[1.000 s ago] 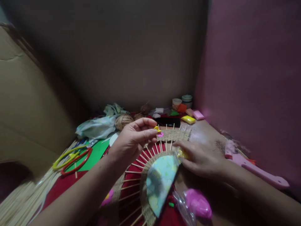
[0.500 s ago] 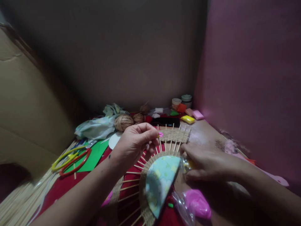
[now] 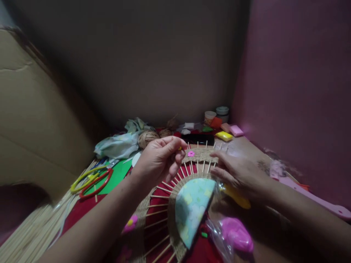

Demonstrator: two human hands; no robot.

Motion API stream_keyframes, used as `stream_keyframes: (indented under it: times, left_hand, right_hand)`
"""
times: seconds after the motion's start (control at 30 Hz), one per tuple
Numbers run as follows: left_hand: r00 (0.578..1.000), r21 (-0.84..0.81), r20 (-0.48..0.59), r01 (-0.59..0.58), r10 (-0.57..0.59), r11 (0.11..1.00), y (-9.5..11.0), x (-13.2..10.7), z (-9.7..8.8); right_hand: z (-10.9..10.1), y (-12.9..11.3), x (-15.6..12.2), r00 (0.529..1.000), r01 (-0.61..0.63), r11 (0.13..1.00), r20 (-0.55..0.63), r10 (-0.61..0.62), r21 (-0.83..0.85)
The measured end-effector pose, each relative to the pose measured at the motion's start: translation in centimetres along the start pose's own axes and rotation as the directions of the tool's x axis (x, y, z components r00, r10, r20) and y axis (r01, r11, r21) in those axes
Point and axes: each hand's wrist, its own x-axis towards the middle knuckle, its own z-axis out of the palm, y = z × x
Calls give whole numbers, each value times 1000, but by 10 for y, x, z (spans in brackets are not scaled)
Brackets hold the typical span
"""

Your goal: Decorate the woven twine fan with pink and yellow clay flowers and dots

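Observation:
My left hand is closed in a pinch above the woven fan, with a tiny yellow piece of clay at its fingertips. Just right of those fingertips, a pink clay flower lies on the fan's outer woven band. Fingers apart, my right hand hovers by the right end of that band, seemingly holding nothing. Beneath it is a bag of yellow clay. Blue floral cloth covers the fan's half-round middle, and thin sticks radiate from it. Another pink flower with a yellow centre sits lower left.
Pink clay in a clear bag lies near the front. Twine balls, folded cloth and a black phone stand behind. Yellow and red hoops rest on green sheets at left. Clay packets sit back right.
My right hand has lifted off the yellow clay bag and moved up to the outer band. My left hand has shifted slightly, uncovering the pink flower and showing the yellow piece. The view has turned a little left.

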Motion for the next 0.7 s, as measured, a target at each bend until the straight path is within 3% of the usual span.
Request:
stream_keyframes:
  times: [0.3, 0.5, 0.7]
  left_hand:
    - [992, 49, -46, -115, 117, 992, 21, -5, 0]
    - [997, 78, 14, -81, 80, 994, 24, -11, 1]
    - [988, 64, 48, -147, 144, 987, 18, -11, 2]
  right_hand:
    - [7, 2, 0, 989, 56, 997, -133, -63, -52]
    - [8, 5, -2, 957, 118, 991, -260, -129, -56]
    - [10, 8, -2, 965, 76, 996, -247, -87, -53]
